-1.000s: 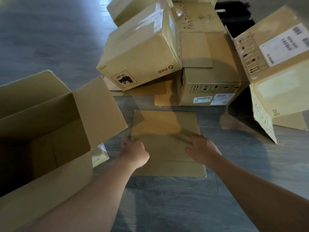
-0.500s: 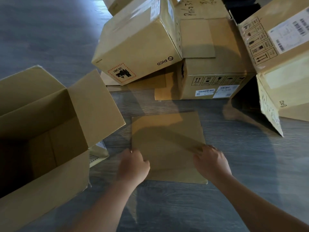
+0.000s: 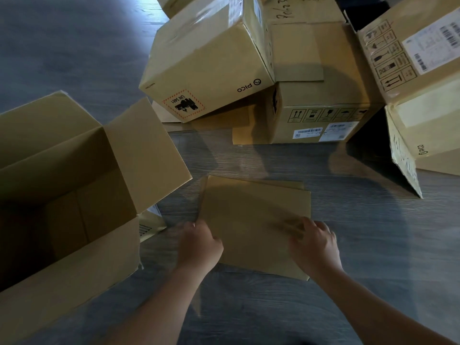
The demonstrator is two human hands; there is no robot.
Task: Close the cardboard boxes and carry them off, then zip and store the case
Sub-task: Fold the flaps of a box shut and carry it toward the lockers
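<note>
Since the earlier frames, the flat cardboard sheet (image 3: pixel 254 220) had been drawn nearer to the person, and its far edge had lifted off a second sheet beneath it. The left hand (image 3: pixel 199 241) gripped the sheet's near-left edge with curled fingers. The right hand (image 3: pixel 314 245) lay on the near-right part of the sheet with fingers bent over it; motion blur prevented any finding on whether it pinched the edge or only pressed down. The step in hand appeared to be clearing loose cardboard ahead of box closing. The next move probably called for a firm two-handed lift and a place for the sheet, possibly the open box (image 3: pixel 74 195) just left of the left hand, whose flaps stood up and outward. The sheet was thin, matte, brown and rectangular, and would likely flex if held by one edge. Beyond both hands, a closed box with a hazard label (image 3: pixel 209 66) leaned tilted against a lower closed box with handling symbols (image 3: pixel 321 95). Right of the right hand and farther out, a tilted box with a shipping label (image 3: pixel 423 58) had one flap hanging open. All rested on the grey wood-grain floor (image 3: pixel 373 232). A dark object beyond the boxes might be the case; this could not be confirmed.
</note>
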